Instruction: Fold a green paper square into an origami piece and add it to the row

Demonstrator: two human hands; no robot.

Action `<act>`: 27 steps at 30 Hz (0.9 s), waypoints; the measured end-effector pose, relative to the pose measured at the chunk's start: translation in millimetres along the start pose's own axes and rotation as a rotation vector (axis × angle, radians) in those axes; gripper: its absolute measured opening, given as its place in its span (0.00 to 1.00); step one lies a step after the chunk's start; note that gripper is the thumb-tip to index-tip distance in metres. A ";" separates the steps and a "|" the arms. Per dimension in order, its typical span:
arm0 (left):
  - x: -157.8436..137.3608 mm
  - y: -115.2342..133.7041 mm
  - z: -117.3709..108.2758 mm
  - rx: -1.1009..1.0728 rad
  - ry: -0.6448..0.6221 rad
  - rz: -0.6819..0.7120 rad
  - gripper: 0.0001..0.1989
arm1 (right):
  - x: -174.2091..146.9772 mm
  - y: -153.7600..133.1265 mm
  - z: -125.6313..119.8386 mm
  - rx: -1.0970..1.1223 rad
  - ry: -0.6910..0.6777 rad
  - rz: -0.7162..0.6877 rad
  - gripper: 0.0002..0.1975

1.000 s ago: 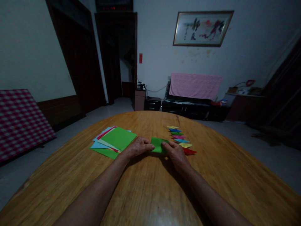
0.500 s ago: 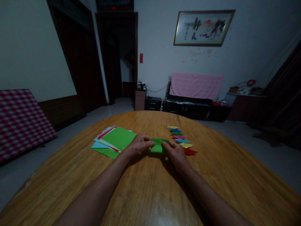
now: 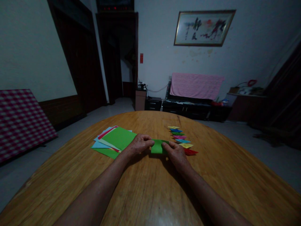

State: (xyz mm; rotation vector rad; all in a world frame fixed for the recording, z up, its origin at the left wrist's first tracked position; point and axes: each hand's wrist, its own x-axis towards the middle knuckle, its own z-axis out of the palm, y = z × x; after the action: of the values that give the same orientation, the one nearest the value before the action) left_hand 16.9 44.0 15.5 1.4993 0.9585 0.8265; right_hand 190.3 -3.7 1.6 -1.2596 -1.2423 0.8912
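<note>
A small folded piece of green paper (image 3: 158, 147) is held between my two hands, just above the middle of the table. My left hand (image 3: 140, 143) pinches its left edge, thumb on top. On the right side my right hand (image 3: 176, 152) grips it with the thumb pressed on the upper face; the fingers beneath are hidden. Left of my left hand lies a loose stack of coloured paper sheets (image 3: 119, 138), a green one uppermost. Beyond my right hand runs a row of several small folded paper shapes, among them a red one (image 3: 191, 152) partly covered by the hand and a pink one (image 3: 179, 137).
The round wooden table (image 3: 150, 194) fills the foreground. Past its far edge stand a low black cabinet (image 3: 183, 108) and a screen-like shape under a pink cloth (image 3: 196, 84). A checkered cloth-covered panel (image 3: 21, 122) is at the left.
Almost nothing differs. Both hands keep their hold on the green paper in the same place, and the view has shifted very slightly.
</note>
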 end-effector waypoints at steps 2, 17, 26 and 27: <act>0.3 0.2 0.3 -0.002 0.020 0.014 0.10 | -0.8 -1.0 -0.2 -0.026 -0.005 -0.003 0.17; 0.6 -5.5 1.7 -0.015 0.047 0.018 0.08 | 7.8 14.6 -1.1 -0.077 0.063 -0.082 0.17; 4.8 -14.8 -4.2 0.479 0.111 0.070 0.08 | -0.2 12.2 0.4 -0.668 0.002 -0.279 0.12; 4.5 -14.0 -3.2 0.583 0.115 0.074 0.08 | -1.3 11.2 1.0 -0.761 -0.008 -0.291 0.11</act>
State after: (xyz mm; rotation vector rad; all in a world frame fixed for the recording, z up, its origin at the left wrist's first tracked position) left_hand 14.1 50.1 2.0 2.0080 1.3099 0.7224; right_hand 190.8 -3.1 -9.7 -1.5881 -1.8018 0.1953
